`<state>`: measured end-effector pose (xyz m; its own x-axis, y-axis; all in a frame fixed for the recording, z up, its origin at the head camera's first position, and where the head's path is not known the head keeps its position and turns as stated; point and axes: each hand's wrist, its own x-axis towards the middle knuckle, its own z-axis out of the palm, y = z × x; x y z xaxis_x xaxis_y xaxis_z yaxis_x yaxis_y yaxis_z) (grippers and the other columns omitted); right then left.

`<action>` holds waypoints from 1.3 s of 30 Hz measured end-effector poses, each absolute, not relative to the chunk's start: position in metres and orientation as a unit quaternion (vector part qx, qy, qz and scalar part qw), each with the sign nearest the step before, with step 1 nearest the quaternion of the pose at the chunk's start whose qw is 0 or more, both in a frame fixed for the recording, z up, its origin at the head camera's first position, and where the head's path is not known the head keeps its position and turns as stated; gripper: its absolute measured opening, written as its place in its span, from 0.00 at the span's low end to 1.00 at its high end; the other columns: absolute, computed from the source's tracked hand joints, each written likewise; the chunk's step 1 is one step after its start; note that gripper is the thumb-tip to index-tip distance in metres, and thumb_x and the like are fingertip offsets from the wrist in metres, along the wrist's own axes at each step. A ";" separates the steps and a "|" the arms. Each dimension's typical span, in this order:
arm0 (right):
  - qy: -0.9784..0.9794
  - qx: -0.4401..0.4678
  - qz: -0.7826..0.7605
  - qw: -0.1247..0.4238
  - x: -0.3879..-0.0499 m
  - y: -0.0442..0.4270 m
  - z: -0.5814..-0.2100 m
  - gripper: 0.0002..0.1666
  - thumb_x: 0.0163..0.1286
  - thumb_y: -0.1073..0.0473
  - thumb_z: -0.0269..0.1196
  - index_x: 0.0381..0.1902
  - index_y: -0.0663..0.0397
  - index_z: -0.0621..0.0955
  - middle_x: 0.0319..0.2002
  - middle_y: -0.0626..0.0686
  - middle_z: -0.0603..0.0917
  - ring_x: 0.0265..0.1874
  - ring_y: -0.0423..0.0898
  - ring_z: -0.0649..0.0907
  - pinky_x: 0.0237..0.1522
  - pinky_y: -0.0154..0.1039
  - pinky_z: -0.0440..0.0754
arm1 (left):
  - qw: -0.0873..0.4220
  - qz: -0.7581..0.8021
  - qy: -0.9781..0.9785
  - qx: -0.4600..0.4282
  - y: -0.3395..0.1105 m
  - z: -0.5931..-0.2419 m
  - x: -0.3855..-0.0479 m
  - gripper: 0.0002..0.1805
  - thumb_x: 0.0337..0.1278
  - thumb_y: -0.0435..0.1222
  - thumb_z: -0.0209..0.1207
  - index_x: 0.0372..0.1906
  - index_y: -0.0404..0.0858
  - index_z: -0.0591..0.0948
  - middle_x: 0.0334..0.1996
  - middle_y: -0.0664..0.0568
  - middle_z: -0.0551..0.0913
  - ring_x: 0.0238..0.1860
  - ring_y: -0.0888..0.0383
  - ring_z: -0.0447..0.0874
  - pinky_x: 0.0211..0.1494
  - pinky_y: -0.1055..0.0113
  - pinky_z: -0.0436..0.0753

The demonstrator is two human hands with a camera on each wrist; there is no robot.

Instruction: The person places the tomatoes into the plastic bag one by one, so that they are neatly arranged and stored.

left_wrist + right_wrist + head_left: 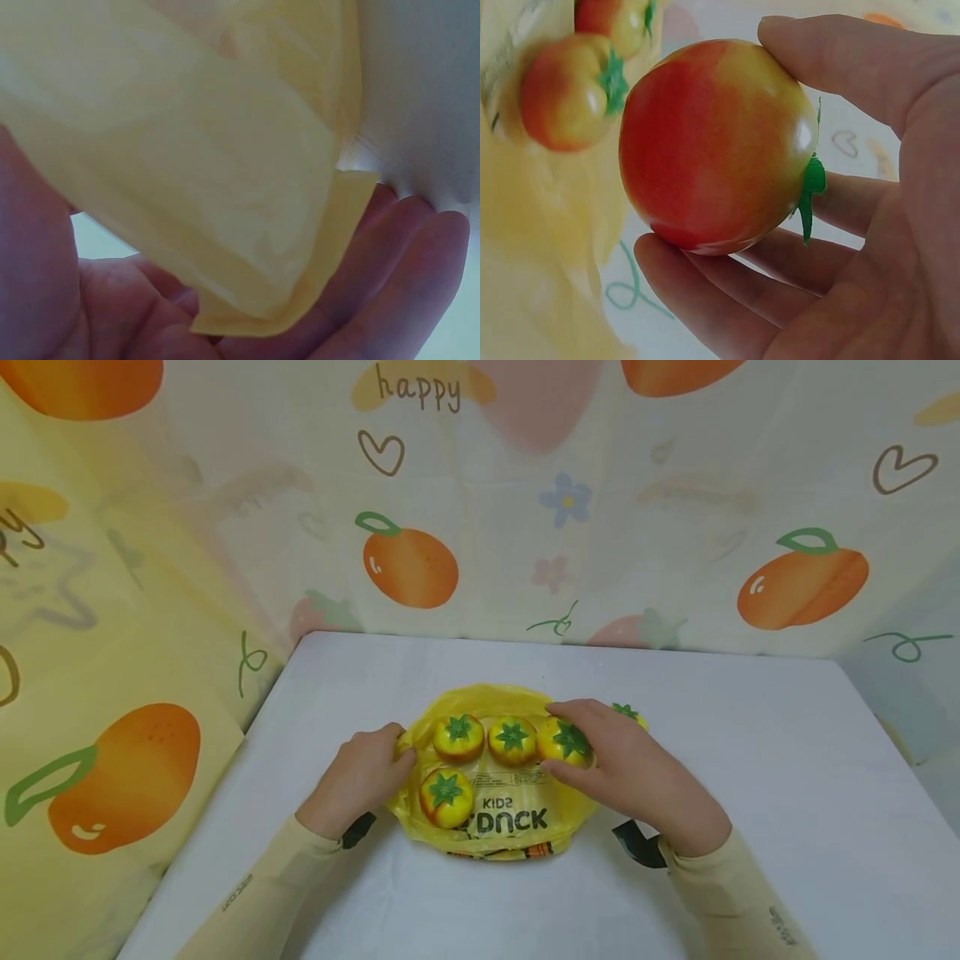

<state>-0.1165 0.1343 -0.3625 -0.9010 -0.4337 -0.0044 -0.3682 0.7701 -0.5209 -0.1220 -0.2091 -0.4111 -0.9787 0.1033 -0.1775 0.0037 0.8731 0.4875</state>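
Landmark: one yellow, translucent thin plastic bag [510, 789], spread flat, with black lettering that includes KIDS and DUCK; rim thin and crinkled.

Item, held: one glossy red-and-yellow round fruit with a green star-shaped leaf cap [712, 146]. Located at the bag's right far part, between thumb and fingers of the right hand [626, 768], which are parted only by the fruit's width. Key relation: the fruit lies on the bag's side of that hand, its leaf cap facing the palm and its red base turned outward. No marked long axis; nearly spherical. Right hand nearer; left hand across the bag.

Item, left hand [360, 772]: at the bag's left rim, fingers curved round the plastic edge, gripping it; the exact contact is partly covered by film.

Items, matching: three more round red-and-yellow fruits [459, 737], resting on the bag, two in its far part, one near its left side; whether beneath any film cannot be told. One half-hidden fruit [628, 717], right of the bag, behind the right hand.

Support: white, smooth tabletop [720, 718], under the bag. Beyond the bag: pale cloth backdrop [495, 531], printed with oranges and hearts.
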 end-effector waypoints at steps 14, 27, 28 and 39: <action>0.924 -0.280 -0.233 0.119 -0.103 0.089 -0.379 0.42 0.71 0.39 0.73 0.78 0.43 0.75 0.74 0.51 0.78 0.69 0.51 0.81 0.71 0.53 0.81 | 0.099 0.251 0.963 0.031 -0.210 -0.411 -0.123 0.14 0.75 0.41 0.54 0.49 0.33 0.79 0.23 0.49 0.75 0.21 0.54 0.76 0.27 0.64 0.76; 0.914 -0.306 -0.219 0.150 -0.099 0.074 -0.399 0.40 0.73 0.39 0.71 0.77 0.45 0.75 0.71 0.52 0.80 0.65 0.50 0.82 0.71 0.52 0.81 | 0.100 0.245 0.964 0.031 -0.209 -0.412 -0.122 0.14 0.76 0.41 0.53 0.49 0.33 0.79 0.25 0.48 0.77 0.22 0.54 0.76 0.27 0.64 0.76; 0.914 -0.309 -0.217 0.152 -0.099 0.074 -0.400 0.40 0.73 0.39 0.71 0.76 0.44 0.75 0.71 0.52 0.80 0.63 0.49 0.82 0.70 0.52 0.82 | 0.101 0.246 0.964 0.031 -0.209 -0.412 -0.122 0.14 0.75 0.41 0.53 0.49 0.34 0.79 0.25 0.48 0.77 0.22 0.54 0.76 0.27 0.64 0.76; 0.911 -0.321 -0.208 0.157 -0.096 0.070 -0.409 0.38 0.73 0.40 0.71 0.74 0.46 0.77 0.68 0.50 0.82 0.60 0.46 0.83 0.68 0.49 0.83 | 0.103 0.244 0.964 0.027 -0.209 -0.411 -0.122 0.14 0.75 0.42 0.53 0.49 0.34 0.79 0.25 0.49 0.77 0.22 0.54 0.76 0.27 0.64 0.76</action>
